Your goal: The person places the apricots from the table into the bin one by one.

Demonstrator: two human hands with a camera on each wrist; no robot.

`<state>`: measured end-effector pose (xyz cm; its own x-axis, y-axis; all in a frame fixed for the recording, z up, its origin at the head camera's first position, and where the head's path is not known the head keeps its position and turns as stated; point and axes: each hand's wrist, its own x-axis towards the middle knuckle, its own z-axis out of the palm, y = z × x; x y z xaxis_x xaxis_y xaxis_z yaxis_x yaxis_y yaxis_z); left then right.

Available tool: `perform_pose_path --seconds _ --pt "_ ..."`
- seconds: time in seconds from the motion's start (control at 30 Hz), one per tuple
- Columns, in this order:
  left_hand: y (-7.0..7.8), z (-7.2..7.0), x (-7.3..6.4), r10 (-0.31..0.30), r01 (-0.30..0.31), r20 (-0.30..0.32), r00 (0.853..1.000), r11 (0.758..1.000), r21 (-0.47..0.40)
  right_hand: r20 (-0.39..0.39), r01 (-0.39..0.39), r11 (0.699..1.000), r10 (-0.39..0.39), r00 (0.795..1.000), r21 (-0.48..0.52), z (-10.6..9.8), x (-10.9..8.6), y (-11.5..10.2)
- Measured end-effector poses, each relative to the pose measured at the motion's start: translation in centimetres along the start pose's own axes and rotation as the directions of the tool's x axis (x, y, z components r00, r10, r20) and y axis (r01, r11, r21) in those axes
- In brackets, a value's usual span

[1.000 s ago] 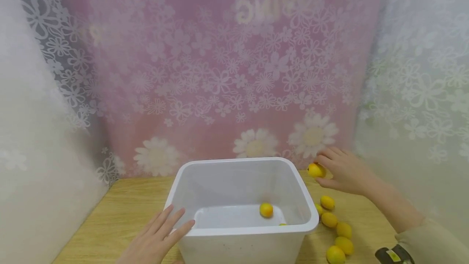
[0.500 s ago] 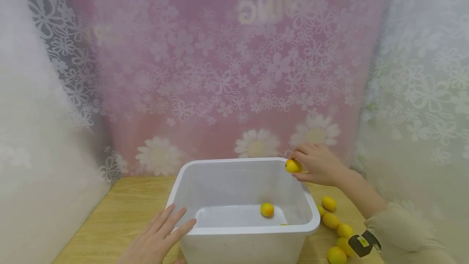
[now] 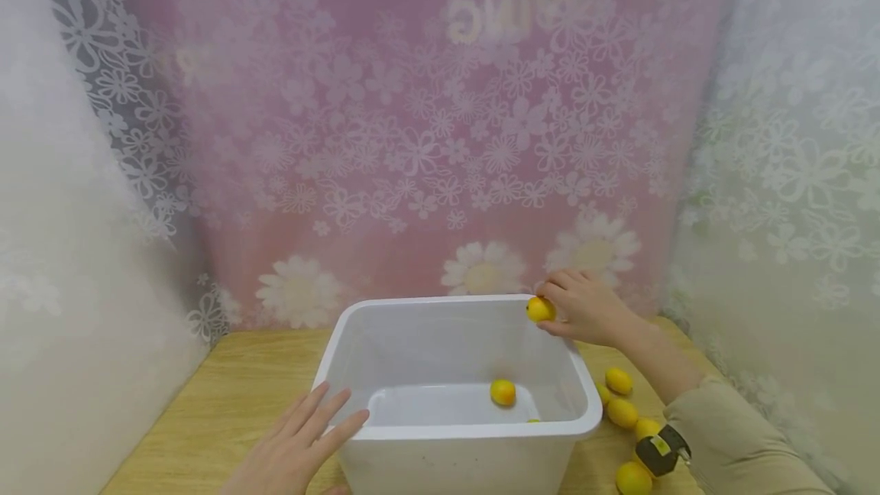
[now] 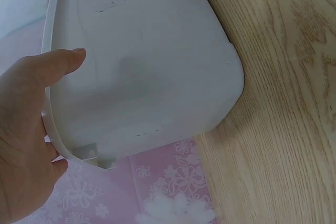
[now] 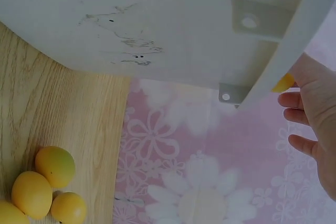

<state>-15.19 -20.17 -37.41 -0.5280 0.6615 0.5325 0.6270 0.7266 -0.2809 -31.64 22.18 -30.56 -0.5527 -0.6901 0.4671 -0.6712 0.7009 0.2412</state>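
Right hand (image 3: 580,308) pinches one yellow fruit (image 3: 539,309) at the bin's (image 3: 450,431) far right rim corner; can't tell if fruit touches rim. Left hand (image 3: 292,438) spread, fingers straight, at the near left rim, thumb along outer wall. Bin mouth wide open, lots of inside floor around a second fruit (image 3: 503,393); sliver of another behind near rim. More fruits (image 3: 622,412) strung along desk (image 3: 227,403), close to bin's right side, partly under wrist device (image 3: 658,451). Desk's back edge meets pink curtain (image 3: 385,174).
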Motion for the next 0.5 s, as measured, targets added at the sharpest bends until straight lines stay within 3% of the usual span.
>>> perform_pose_path --seconds 0.3,0.5 --pt "0.0 0.0 0.1 0.003 -0.003 -0.012 1.0 1.0 -0.002 -0.071 0.028 1.0 -0.028 0.997 -0.001 -0.4 -0.7 0.6" --pt "0.0 0.0 0.0 0.015 -0.015 -0.015 1.0 1.0 0.011 -0.194 0.09 0.996 -0.088 0.977 -0.002 -0.1 -2.3 1.0"
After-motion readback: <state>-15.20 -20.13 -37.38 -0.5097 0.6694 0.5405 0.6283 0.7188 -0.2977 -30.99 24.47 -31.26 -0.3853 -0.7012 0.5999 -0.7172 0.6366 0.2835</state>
